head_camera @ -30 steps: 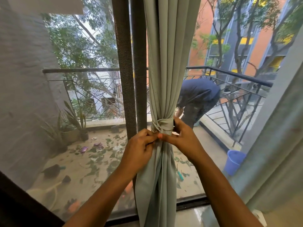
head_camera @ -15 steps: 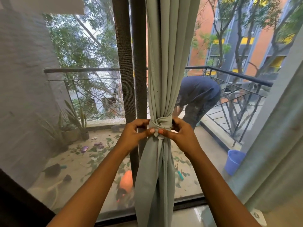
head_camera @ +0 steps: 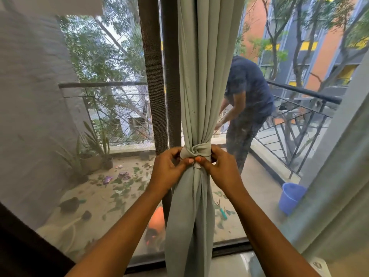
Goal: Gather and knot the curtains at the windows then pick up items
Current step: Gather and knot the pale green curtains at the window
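Grey-green curtain (head_camera: 197, 76) hangs gathered into one bunch in front of the dark window frame (head_camera: 155, 76), centre of view. Partway down it's cinched by a knot (head_camera: 196, 151) of the same fabric, wrapped round the bunch w/ a twist at the front. Below the knot the cloth spreads wider toward the floor.

L hand (head_camera: 169, 168) grips the knot's left end, fingers curled behind, thumb on the front. R hand (head_camera: 221, 168) does the same on the right end. Both thumbs press the knot's lower edge, tips nearly touching, so the hands are together & both clamped on the fabric. Forearms reach up from the bottom of view.

Thru the glass there's a balcony (head_camera: 257, 182) w/ a metal railing (head_camera: 303, 92). A person in a dark blue shirt (head_camera: 249, 92) bends over just right of the curtain. A blue bucket (head_camera: 290, 197) sits on the floor at right, potted plants (head_camera: 93, 154) at left by the wall, and leaves (head_camera: 117, 196) lie scattered about. An orange item (head_camera: 157, 216) sits low beside the curtain; can't tell what it is. A 2nd curtain (head_camera: 339, 176) runs down the right edge.
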